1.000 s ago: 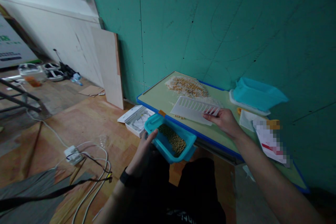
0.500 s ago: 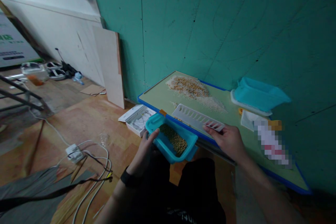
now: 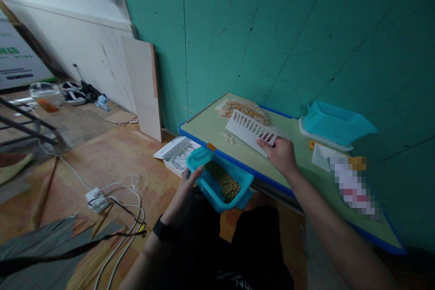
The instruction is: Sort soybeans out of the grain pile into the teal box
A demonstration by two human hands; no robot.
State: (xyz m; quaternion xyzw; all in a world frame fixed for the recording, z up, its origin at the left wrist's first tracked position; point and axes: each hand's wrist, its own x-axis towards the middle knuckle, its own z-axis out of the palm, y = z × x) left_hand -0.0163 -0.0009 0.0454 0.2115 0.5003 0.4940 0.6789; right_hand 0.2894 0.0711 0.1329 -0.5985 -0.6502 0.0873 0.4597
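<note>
My left hand (image 3: 189,186) grips the near left rim of a blue plastic basin (image 3: 210,195), which is held just below the table's front edge. Inside it lie green beans (image 3: 214,170) and yellowish beans (image 3: 230,188). Over the table (image 3: 204,127), my right hand (image 3: 281,154) is closed on the right end of a white slotted plastic strip (image 3: 245,136), tilted with its slots upward. Behind the strip spreads a heap of yellow beans (image 3: 251,112) mixed with white grains. A few pale grains (image 3: 231,139) lie between the strip and the front edge.
A second blue basin (image 3: 336,122) stands on a white lid at the table's right, near a small white container (image 3: 321,156) and a blurred-out packet (image 3: 353,188). An open white box (image 3: 178,158) sits on the floor; cables and a power strip (image 3: 98,199) lie to the left.
My right hand has moved the white strip from the table's front edge back toward the heap and tipped it up. The left hand and basin have shifted very slightly left.
</note>
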